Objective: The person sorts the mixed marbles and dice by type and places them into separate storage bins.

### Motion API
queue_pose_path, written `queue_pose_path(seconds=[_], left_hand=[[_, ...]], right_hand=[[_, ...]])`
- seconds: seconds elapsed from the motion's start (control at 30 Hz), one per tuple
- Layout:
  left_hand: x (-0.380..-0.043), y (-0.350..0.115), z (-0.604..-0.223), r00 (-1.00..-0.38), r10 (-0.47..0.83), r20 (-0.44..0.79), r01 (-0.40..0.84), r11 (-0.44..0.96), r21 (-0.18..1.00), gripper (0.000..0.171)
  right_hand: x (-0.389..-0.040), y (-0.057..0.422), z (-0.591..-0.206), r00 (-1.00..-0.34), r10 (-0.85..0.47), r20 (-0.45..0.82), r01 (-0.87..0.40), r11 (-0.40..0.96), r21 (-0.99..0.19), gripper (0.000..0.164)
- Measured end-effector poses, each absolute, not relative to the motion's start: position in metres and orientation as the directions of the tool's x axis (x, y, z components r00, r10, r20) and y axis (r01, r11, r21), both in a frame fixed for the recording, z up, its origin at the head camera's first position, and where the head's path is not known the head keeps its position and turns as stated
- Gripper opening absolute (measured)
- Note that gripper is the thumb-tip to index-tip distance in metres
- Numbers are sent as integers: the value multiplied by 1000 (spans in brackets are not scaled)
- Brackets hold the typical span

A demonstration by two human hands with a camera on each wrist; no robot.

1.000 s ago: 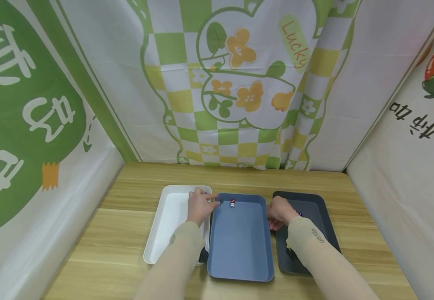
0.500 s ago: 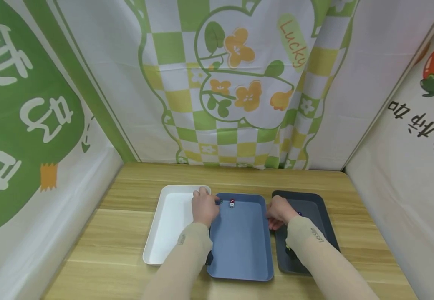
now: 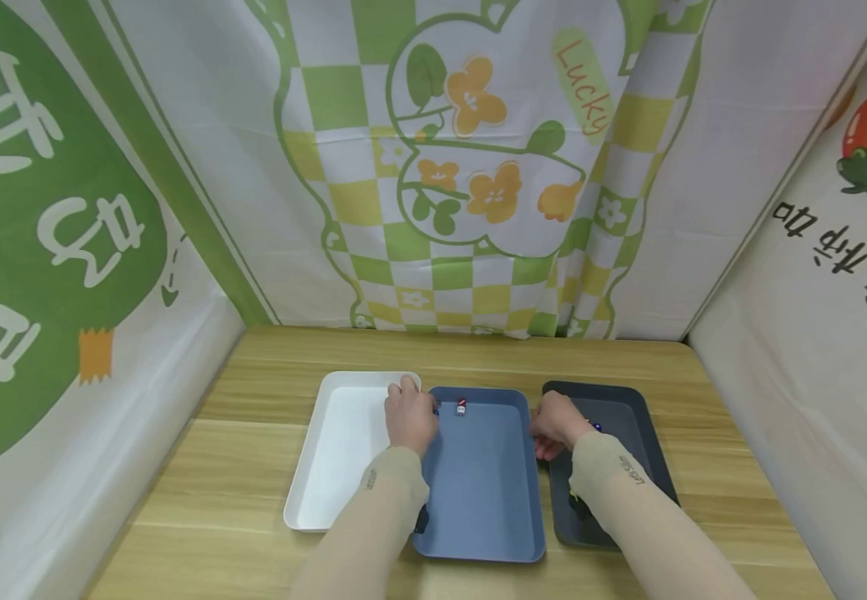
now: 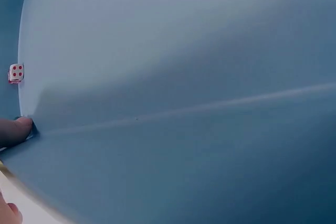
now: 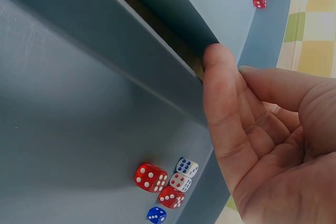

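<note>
My left hand [image 3: 411,417] reaches over the left rim of the blue tray [image 3: 482,500] at its far-left corner. In the left wrist view its thumb [image 4: 20,129] lies against a small dark, see-through die [image 4: 35,128] in that corner; the rest of the grip is hidden. Beside it, at the far wall, stand a white die [image 4: 17,71] and a red die [image 5: 260,2], touching each other. My right hand [image 3: 553,423] pinches the blue tray's right rim, with its index fingertip [image 5: 217,56] right at the edge in the right wrist view.
A white tray [image 3: 306,492] stands on the left and a dark grey tray [image 3: 654,450] on the right. At the grey tray's far end lie several dice, among them a large red die [image 5: 150,177] and a blue die [image 5: 156,215]. A patterned curtain [image 3: 493,292] hangs behind the wooden table [image 3: 201,475].
My left hand has turned and shifted right, from over the white tray to the blue tray's corner, its thumb and index no longer spread in view. The right hand stays at the rim.
</note>
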State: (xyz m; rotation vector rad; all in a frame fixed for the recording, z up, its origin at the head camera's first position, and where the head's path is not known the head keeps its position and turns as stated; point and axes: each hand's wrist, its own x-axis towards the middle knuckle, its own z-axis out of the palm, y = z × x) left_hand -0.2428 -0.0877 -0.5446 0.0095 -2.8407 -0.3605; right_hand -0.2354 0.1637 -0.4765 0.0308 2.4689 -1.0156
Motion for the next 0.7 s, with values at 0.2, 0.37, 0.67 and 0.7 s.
queue_pose_path(seconds=[0.2,0.37,0.67,0.7], left_hand=[[-242,-90,-545,-966,-33,257,35,966,258,7],[-241,-94,-545,-967,-39,251,55,933,356,6],[-243,-105,-532,-980,-121,160,12,758,652,11],[-244,-107,-530,-981,-130,144,1,739,674,12]], right_hand=[[-237,163,-479,-889,-145,-433,204,724,-659,22],[-237,163,-478,-888,-151,-435,201,723,-661,22],[-237,163,-478,-883,-158,-441,200,725,-659,17],[-237,163,-478,-885,-158,-438,197,725,-660,17]])
